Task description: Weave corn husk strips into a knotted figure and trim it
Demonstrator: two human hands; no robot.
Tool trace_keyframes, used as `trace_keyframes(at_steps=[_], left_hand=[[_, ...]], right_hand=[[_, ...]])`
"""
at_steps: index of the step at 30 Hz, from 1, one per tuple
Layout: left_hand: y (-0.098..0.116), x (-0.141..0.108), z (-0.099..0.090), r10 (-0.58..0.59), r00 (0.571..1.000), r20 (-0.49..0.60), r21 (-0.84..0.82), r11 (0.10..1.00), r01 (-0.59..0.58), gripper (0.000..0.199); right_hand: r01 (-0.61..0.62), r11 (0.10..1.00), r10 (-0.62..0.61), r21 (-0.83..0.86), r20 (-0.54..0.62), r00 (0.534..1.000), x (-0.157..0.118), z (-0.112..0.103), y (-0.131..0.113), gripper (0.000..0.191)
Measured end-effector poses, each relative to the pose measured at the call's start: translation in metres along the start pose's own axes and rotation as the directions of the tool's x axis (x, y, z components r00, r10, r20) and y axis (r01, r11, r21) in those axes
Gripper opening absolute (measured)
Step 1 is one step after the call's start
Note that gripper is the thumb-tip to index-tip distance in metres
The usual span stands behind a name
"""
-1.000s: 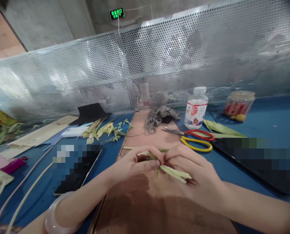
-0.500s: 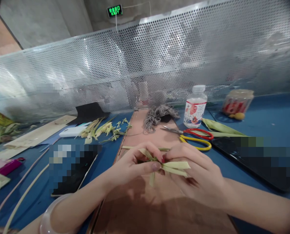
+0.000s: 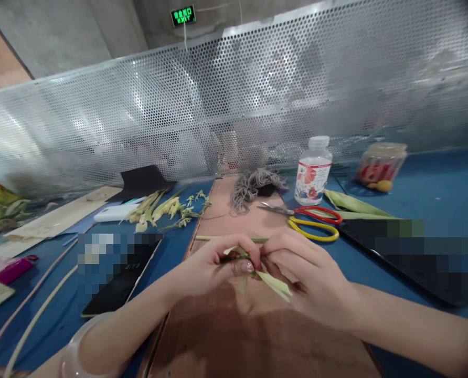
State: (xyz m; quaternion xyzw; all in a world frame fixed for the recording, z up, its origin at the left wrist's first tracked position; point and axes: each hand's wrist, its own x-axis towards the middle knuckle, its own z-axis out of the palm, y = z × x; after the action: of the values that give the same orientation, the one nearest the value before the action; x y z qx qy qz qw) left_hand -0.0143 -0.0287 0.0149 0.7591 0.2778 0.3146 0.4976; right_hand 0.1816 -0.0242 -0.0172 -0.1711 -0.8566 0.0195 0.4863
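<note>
Pale green leaf strips (image 3: pixel 274 285) are pinched between both hands above the pinkish-brown board (image 3: pixel 214 320). My left hand (image 3: pixel 214 261) grips them with thumb and index finger, and short ends stick out over and under the fingers. From the other side, the bent fingertips of my right hand (image 3: pixel 310 275) meet them, closed on the strips. One flat pair of ends points toward the lower right, below the right fingers. A thin pale stalk (image 3: pixel 210 238) lies on the board just behind the hands. Where the strips cross is mostly hidden by the fingers.
Scissors (image 3: pixel 316 223) with red and yellow handles lie behind my right hand, near a plastic bottle (image 3: pixel 313 176) and a jar (image 3: pixel 381 167). Grey cord (image 3: pixel 247 191) is heaped at the back. Phones (image 3: pixel 126 278) flank the board. Plant pieces (image 3: pixel 171 209) lie left.
The strip ends on the right have swung downward and closer together. My right hand's fingers have curled in closer to the left fingertips. The left hand keeps its pinch.
</note>
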Motion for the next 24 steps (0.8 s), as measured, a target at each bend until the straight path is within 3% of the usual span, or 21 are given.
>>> trace_keyframes(at_steps=[6, 13, 20, 24], left_hand=[[0.006, 0.000, 0.003, -0.040, 0.999, 0.015, 0.100, 0.994, 0.039, 0.013], [0.008, -0.004, 0.008, -0.071, 0.994, -0.083, 0.157, 0.984, 0.083, 0.012], [0.006, -0.006, 0.011, -0.094, 0.992, -0.084, -0.031, 0.995, 0.092, 0.021], [0.006, -0.003, 0.010, -0.121, 0.985, -0.124, -0.011, 0.993, 0.121, 0.017]], right_hand=[[-0.017, 0.999, 0.018, 0.032, -0.003, 1.000, 0.001, -0.002, -0.004, 0.019], [0.005, 0.999, -0.003, 0.040, -0.054, 0.999, -0.002, 0.000, -0.003, 0.011], [0.111, 0.994, -0.111, 0.001, -0.043, 0.993, -0.002, -0.002, -0.003, 0.014], [0.163, 0.985, -0.165, -0.053, -0.048, 0.985, -0.001, -0.002, 0.000, 0.012]])
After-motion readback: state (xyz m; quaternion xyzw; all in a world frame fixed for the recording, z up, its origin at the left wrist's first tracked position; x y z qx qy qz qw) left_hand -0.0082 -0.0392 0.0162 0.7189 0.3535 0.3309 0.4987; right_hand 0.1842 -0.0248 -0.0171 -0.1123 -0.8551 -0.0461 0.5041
